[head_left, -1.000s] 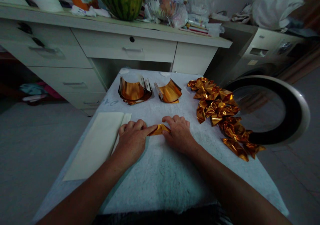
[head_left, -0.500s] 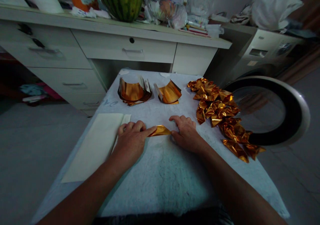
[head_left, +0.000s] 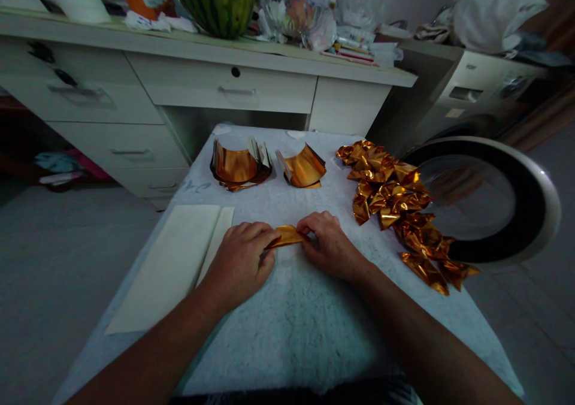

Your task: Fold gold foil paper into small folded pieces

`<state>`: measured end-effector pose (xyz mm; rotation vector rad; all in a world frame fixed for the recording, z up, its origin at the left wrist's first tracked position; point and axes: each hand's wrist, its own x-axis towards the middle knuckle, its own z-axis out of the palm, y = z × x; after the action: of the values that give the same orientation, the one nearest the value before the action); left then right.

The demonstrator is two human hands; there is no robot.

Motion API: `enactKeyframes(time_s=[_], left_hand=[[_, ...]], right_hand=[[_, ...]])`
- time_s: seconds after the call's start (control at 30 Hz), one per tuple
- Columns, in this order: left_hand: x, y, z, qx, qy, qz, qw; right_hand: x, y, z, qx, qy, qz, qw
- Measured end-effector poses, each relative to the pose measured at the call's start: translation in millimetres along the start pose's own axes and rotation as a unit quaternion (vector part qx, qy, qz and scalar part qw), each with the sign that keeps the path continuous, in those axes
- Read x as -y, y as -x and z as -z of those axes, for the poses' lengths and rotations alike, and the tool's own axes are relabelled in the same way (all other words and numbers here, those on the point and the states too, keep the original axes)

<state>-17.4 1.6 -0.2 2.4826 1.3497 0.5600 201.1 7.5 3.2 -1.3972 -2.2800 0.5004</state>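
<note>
A small folded strip of gold foil paper lies between my hands at the middle of the cloth-covered table. My left hand pinches its left end, with the thumb below and the fingers over it. At the other end my right hand holds the strip between thumb and index finger. Behind them stand two curved stacks of gold paper, a larger one and a smaller one. Folded shiny gold pieces form a pile on the right.
Pale folded sheets lie at the table's left. Beyond the table, a white counter carries a watermelon and a glass bowl. The open round door of a washing machine borders the right edge.
My left thumb has come down to the strip's near side. My right hand has shifted slightly left and its fingers have closed on the strip's right end.
</note>
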Motion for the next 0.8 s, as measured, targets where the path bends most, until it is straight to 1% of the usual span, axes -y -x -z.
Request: enactKeyframes(time_s=[0.13, 0.33, 0.43, 0.53, 0.63, 0.8], left_hand=[[0.6, -0.1, -0.6, -0.002, 0.022, 0.005, 1.000], [2.5, -2.2, -2.8, -0.016, 0.078, 0.032, 0.996], [1.6, -1.8, -2.4, -0.030, 0.100, 0.039, 0.994], [0.7, -1.4, -0.9, -0.031, 0.109, 0.043, 0.993], [0.4, -1.6, 0.7, -0.028, 0.125, 0.054, 0.990], [-0.1, -2.6, 2.8, -0.039, 0.156, 0.072, 0.984]], right_hand=[[1.0, -0.5, 0.3, -0.017, -0.019, 0.000, 1.000], [1.6, -1.0, 1.2, -0.061, -0.085, 0.017, 0.994], [0.4, -1.8, -1.0, -0.064, -0.131, 0.013, 0.989], [0.0, -1.8, -2.2, -0.063, -0.182, -0.003, 0.981], [1.6, -1.0, -1.3, -0.066, -0.210, -0.014, 0.975], [5.2, -0.1, 0.4, -0.069, -0.255, -0.023, 0.964]])
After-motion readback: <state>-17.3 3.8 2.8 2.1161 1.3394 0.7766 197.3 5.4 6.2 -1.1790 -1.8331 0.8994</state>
